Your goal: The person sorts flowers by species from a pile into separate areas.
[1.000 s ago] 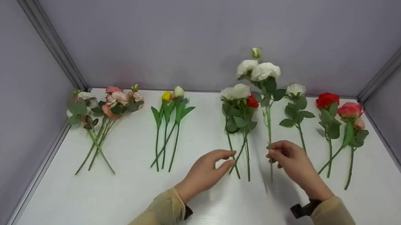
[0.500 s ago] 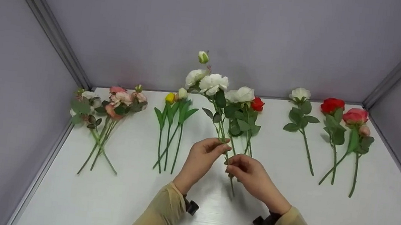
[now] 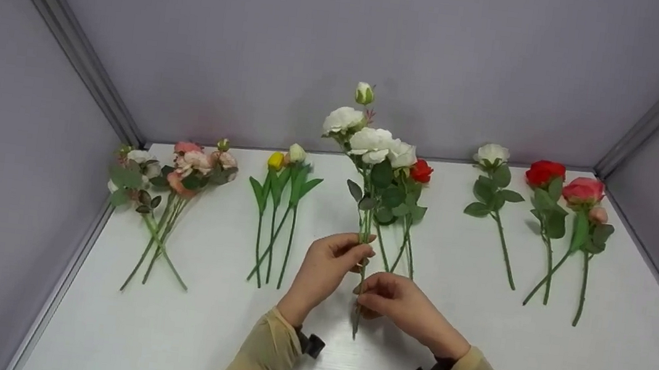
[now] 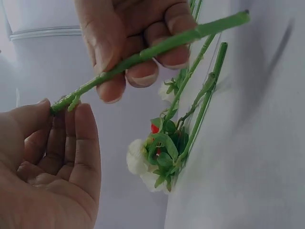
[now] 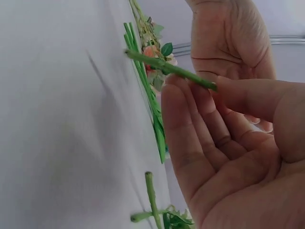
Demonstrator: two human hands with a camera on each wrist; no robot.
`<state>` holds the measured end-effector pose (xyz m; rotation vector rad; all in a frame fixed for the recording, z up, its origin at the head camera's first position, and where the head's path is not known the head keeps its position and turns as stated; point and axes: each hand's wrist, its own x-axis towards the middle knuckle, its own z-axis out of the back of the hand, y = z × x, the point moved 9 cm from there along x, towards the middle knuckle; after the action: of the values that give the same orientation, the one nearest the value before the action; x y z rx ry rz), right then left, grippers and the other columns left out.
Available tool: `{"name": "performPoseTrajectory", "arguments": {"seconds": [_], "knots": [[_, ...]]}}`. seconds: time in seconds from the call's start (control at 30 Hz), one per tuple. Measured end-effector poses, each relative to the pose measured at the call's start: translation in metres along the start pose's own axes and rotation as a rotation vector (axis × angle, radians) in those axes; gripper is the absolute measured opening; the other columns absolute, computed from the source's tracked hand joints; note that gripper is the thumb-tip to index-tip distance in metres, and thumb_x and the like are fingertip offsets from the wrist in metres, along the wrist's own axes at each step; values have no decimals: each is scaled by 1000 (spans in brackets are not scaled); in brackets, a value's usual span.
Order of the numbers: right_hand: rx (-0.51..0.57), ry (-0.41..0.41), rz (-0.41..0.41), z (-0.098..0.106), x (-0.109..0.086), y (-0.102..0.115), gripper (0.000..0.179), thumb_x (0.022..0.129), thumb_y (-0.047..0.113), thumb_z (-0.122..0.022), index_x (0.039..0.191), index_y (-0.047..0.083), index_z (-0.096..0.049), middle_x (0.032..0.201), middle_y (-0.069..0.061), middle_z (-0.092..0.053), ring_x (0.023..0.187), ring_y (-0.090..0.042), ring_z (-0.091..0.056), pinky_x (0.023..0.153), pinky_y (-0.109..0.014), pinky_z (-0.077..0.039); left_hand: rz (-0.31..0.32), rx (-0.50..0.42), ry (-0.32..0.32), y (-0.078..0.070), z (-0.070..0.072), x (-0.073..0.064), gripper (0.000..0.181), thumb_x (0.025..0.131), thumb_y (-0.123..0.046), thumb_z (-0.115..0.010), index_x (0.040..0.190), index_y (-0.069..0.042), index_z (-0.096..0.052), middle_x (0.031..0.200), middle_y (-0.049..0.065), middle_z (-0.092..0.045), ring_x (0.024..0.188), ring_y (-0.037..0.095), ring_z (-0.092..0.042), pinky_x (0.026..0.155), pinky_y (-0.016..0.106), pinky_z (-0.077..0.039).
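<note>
A white flower spray (image 3: pixel 343 121) with open blooms and a bud stands raised over the table, bloom end up, in the head view. My left hand (image 3: pixel 325 269) pinches its green stem (image 4: pixel 164 47) between thumb and fingers. Lower on the same stem, my right hand (image 3: pixel 406 304) pinches it near the cut end, as the right wrist view also shows the stem end (image 5: pixel 147 61). Behind the spray lies a group of a white rose (image 3: pixel 402 155) and a red rose (image 3: pixel 421 171) with crossed stems. The raised blooms partly overlap this group.
Tulips (image 3: pixel 275 161) lie left of the hands on the white table (image 3: pixel 212 339). Farther left are pink and white flowers (image 3: pixel 192 162). A single white rose (image 3: pixel 492 154), a red rose (image 3: pixel 546 172) and a pink flower (image 3: pixel 583 191) lie right. Grey walls (image 3: pixel 296 38) enclose the table.
My right hand has brought the white spray leftward from the right to the middle. My left hand, earlier empty, now pinches the stem too. Lately the spray has become more upright.
</note>
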<state>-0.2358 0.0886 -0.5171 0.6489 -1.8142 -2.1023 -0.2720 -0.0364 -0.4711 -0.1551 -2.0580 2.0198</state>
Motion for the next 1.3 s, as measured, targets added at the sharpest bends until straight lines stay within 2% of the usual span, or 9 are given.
{"name": "performPoseTrajectory", "arguments": {"seconds": [0.1, 0.23, 0.43, 0.6, 0.77, 1.03, 1.2, 1.3], "knots": [[29, 48, -21, -6, -1, -3, 30, 99, 17, -70, 116, -8, -66, 100, -15, -74, 93, -26, -71, 82, -38, -60, 1, 4, 3, 0, 1, -1, 19, 100, -27, -70, 114, -16, -78, 102, 12, -74, 91, 24, -69, 80, 38, -60], [-6, 64, -21, -9, -2, -5, 31, 99, 19, -70, 117, -5, -68, 100, -13, -75, 91, -25, -71, 79, -37, -60, 2, 2, 7, 0, 0, -3, 21, 99, -27, -71, 114, -14, -77, 100, 13, -74, 91, 25, -70, 79, 38, -60], [-76, 56, -13, -9, -2, -6, 25, 99, 20, -69, 113, 0, -73, 98, -9, -75, 86, -23, -71, 76, -38, -60, 23, -27, -18, 0, 1, -5, 39, 95, -24, -76, 130, -12, -68, 99, 6, -74, 90, 25, -72, 81, 38, -61], [-112, 40, 9, -11, -1, -4, 21, 99, 17, -69, 109, -2, -72, 94, -9, -75, 82, -22, -70, 74, -36, -60, 40, -27, -38, 2, 2, -5, 39, 94, -24, -77, 129, -9, -67, 102, 7, -72, 90, 25, -72, 80, 38, -61], [-175, 4, 30, -12, 0, -2, 19, 98, 20, -72, 104, 2, -73, 87, -6, -73, 78, -21, -70, 70, -33, -59, 65, -74, -70, 6, 5, -3, 47, 93, -23, -79, 133, -8, -58, 100, 10, -73, 89, 27, -73, 81, 39, -61], [-197, -24, 33, -13, 2, -6, 8, 96, 15, -73, 95, 8, -71, 83, -4, -71, 73, -19, -67, 65, -31, -57, 95, -100, -60, 9, 4, -4, 28, 95, -15, -76, 118, -6, -65, 99, 12, -74, 89, 29, -74, 79, 40, -62], [-225, -51, 4, -11, 2, -10, 12, 96, 19, -74, 93, 9, -68, 81, -3, -70, 71, -20, -67, 64, -32, -56, 118, -82, -63, 10, 6, -4, 24, 95, -17, -76, 115, -7, -68, 101, 10, -74, 90, 27, -74, 78, 39, -62], [-187, -41, -15, -13, 2, -12, 15, 96, 20, -74, 96, 7, -67, 83, -6, -71, 72, -21, -67, 64, -33, -57, 108, -72, -60, 8, 7, -4, 23, 95, -17, -75, 116, -7, -69, 103, 11, -73, 92, 26, -74, 77, 39, -62]]}}
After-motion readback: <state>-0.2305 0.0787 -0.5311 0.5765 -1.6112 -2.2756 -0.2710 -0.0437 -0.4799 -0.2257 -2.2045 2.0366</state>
